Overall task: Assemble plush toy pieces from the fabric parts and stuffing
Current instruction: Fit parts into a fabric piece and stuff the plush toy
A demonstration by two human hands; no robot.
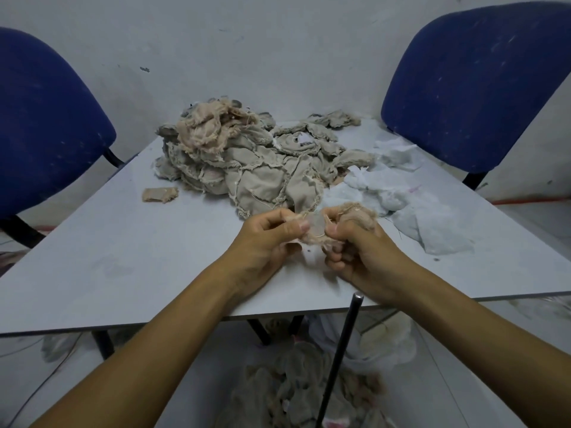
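A person's 2 bare hands meet over the near half of a pale grey laminate table (129,261), working a small beige plush fabric piece (318,233) held between them just above the tabletop. The left hand (265,242) pinches the piece's left edge between thumb and curled fingers; the right hand (358,251) grips its right side, fingers curled under, with a fuzzy tuft of the same fabric bunched over the knuckles. Whether stuffing is inside the piece cannot be told.

Behind the hands, toward the table's far edge, lies a large heap of grey-beige frayed fabric cut-outs (247,162), topped by a paler, pinkish clump. A single small beige fabric scrap (160,194) sits apart on the left of the heap. To the right of the heap, white fluffy stuffing and thin white sheets (411,208) spread across the table.

2 blue upholstered chairs stand at the far corners, one on the left (46,128) and one on the right (475,88), against a pale wall. A dark metal rod (340,356) rises at a slant near the table's front edge, below the right forearm. Under the table, more beige fabric pieces (296,393) are piled.
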